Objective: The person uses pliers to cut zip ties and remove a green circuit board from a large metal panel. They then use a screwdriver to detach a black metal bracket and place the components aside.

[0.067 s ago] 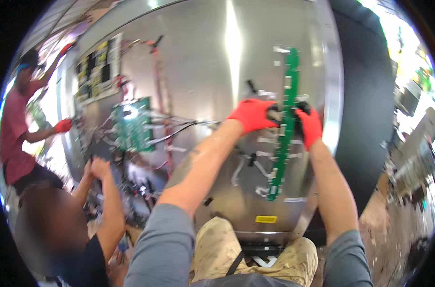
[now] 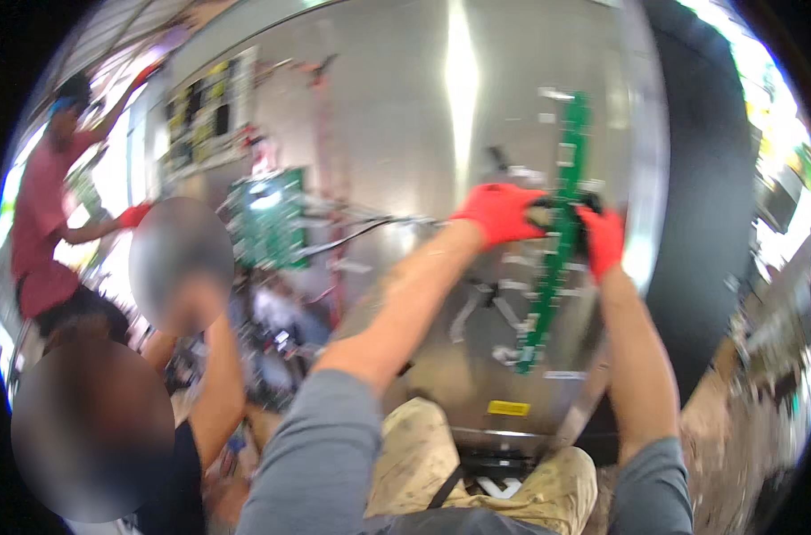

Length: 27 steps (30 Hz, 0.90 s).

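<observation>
A long, narrow green circuit board (image 2: 555, 267) stands nearly upright against a large metal panel (image 2: 405, 107), with small white connectors along its edges. My left hand (image 2: 499, 216), in a red glove with dark fingertips, grips the board's left edge. Opposite it, my right hand (image 2: 604, 239), gloved the same way, has its fingers closed at the right edge. The fingertips are blurred, and part of the board's middle lies between them. Short loose white wires (image 2: 463, 312) hang on the panel left of the board.
Farther left is a wider green circuit board (image 2: 270, 218) with black and grey cables (image 2: 361, 230) running right. A person in a red shirt (image 2: 44, 218) stands at the far left. Another person's raised arm (image 2: 218, 383) is nearer. A black side panel (image 2: 700, 223) borders the metal on the right.
The whole scene has shifted slightly rightward in the view. Both my hands keep their places on the long board.
</observation>
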{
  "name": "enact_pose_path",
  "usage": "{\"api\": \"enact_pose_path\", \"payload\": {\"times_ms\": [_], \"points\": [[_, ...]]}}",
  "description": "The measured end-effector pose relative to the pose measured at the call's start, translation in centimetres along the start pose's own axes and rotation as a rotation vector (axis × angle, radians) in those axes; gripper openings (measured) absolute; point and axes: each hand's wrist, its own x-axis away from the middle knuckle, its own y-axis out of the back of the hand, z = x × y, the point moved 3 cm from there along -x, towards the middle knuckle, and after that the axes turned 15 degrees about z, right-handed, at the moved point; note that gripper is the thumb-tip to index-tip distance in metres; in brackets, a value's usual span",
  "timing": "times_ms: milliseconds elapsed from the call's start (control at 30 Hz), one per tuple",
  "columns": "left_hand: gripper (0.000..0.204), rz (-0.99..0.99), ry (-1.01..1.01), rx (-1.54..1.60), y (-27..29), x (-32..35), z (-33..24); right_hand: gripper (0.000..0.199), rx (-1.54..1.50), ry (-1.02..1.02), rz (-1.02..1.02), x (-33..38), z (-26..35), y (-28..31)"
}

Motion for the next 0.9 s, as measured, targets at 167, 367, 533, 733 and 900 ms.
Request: {"api": "enact_pose_path", "payload": {"times_ms": [167,367,533,733,900], "points": [[0.047,-0.200,0.057,0.002,0.2,-0.3,-2.3,0.030,-0.347,0.152,0.328,-1.4,-0.4,2.6],[0.043,-0.077,0.070,-0.010,-0.3,-0.6,-1.1,0.029,-0.231,0.147,0.360,-1.1,-0.2,1.0],[0.045,-0.034,0.039,0.002,0.2,-1.8,-1.4,0.035,-0.244,0.158,0.370,-1.3,-0.2,1.6],[0.046,0.006,0.102,-0.067,0.2,-1.8,-2.0,0.037,-0.047,0.101,0.350,-1.8,-0.4,2.0],[0.050,0.176,0.071,0.083,0.6,-0.7,-3.0,0.037,-0.047,0.027,0.164,-2.0,-1.2,4.6]]}}
